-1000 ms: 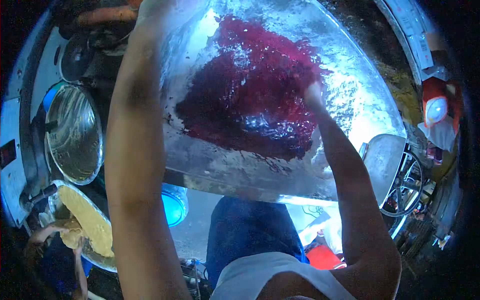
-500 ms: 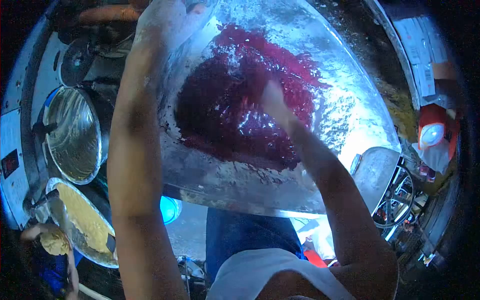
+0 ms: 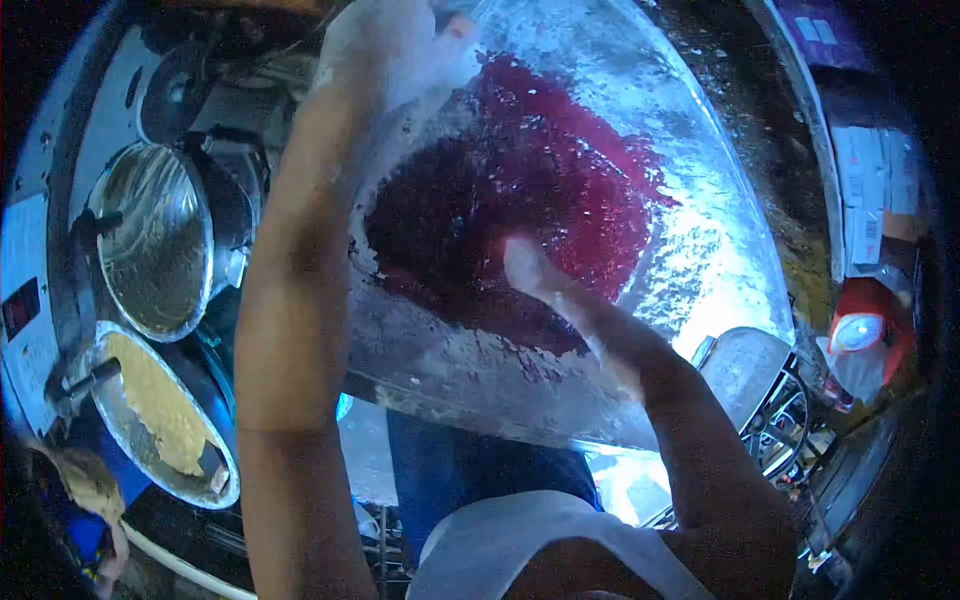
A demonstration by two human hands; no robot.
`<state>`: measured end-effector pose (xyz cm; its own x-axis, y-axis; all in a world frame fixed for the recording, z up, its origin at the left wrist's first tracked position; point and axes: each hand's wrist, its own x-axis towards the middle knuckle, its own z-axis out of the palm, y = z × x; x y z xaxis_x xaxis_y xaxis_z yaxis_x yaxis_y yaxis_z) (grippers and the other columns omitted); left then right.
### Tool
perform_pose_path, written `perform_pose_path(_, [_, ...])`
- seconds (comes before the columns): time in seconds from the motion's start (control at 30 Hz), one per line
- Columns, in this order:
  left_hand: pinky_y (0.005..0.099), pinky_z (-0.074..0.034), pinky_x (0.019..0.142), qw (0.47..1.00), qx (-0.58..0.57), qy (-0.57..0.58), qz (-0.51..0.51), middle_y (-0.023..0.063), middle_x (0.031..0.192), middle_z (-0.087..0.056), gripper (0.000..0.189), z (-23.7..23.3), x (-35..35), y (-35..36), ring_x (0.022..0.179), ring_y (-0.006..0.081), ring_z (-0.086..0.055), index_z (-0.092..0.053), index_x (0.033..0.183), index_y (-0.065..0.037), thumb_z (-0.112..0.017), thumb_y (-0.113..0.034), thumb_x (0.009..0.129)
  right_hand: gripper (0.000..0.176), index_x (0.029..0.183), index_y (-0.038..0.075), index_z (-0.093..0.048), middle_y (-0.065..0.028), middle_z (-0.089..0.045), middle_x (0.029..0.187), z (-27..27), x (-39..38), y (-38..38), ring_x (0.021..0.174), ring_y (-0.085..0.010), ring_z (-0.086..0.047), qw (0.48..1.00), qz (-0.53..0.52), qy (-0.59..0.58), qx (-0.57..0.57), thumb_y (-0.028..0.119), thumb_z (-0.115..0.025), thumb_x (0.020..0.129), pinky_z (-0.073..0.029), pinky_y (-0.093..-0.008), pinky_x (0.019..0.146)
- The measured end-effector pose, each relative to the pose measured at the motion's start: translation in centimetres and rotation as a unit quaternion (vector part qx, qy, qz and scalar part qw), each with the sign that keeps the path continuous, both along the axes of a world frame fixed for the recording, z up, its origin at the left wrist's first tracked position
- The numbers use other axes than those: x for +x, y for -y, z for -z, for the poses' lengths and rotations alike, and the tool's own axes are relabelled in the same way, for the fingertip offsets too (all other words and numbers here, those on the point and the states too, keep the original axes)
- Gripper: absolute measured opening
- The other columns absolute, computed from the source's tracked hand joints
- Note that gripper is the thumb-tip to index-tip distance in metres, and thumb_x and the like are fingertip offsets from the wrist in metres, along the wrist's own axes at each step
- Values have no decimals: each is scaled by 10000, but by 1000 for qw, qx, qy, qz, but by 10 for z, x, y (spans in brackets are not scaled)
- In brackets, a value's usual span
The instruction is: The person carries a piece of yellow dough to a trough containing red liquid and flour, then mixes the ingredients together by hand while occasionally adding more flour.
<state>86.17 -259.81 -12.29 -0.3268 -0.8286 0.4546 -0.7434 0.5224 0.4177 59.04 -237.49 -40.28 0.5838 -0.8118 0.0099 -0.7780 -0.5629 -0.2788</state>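
Note:
My right hand point(image 3: 528, 265) reaches into the dark red, glossy patch point(image 3: 600, 220) spread over a wide metal surface point(image 3: 440, 350). Its fingers are smeared and hard to make out against the dark red. Whitish powder coats my left hand point(image 3: 395, 50), which is by the far left side of the same surface. The thumb stands out from that hand, while its other fingers are cut off by the frame's top or blurred. Pale streaks and a bright glare cover the surface around the red patch.
On the left, a tilted metal bowl point(image 3: 150, 250) sits above another bowl point(image 3: 235, 480) holding yellowish dough point(image 3: 165, 410). Another person's hand point(image 3: 95, 480) shows at lower left. A spoked wheel point(image 3: 780, 410), a red item point(image 3: 875, 300) and white boxes point(image 3: 865, 190) are at right.
My right hand has moved down and slightly left over the red patch. My left hand appears further right. The whole view has shifted, and the other person's hand is lower.

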Motion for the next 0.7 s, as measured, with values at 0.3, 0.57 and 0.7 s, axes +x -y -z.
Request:
perform_pose_path(0.3, [361,-504,807,909,297,-293,-18,131,962,-594,157,0,-9,2,895,225,-595,-560,998,-53,-639,-169,929,220,973,24,-710,-132,-682,873,-21,39,164,831,-289,-671,983,114,-92,114,201,-587,930,-553,-479,730])
perform_pose_path(0.57, [414,-495,986,992,75,-94,25,199,1229,-673,407,36,13,21,1158,357,-644,-616,1224,-25,-679,-286,918,238,912,44,-741,-79,-680,802,-1,3,-41,695,-249,-666,944,137,-181,238,227,-591,937,-559,-444,612])
perform_pose_path(0.7, [420,-493,988,986,129,-91,55,197,1208,-681,411,28,12,25,1154,350,-650,-612,1233,-26,-671,-288,921,226,855,54,-756,-81,-688,773,-49,-21,-3,650,-236,-676,903,299,-215,222,225,-617,904,-560,-453,554])
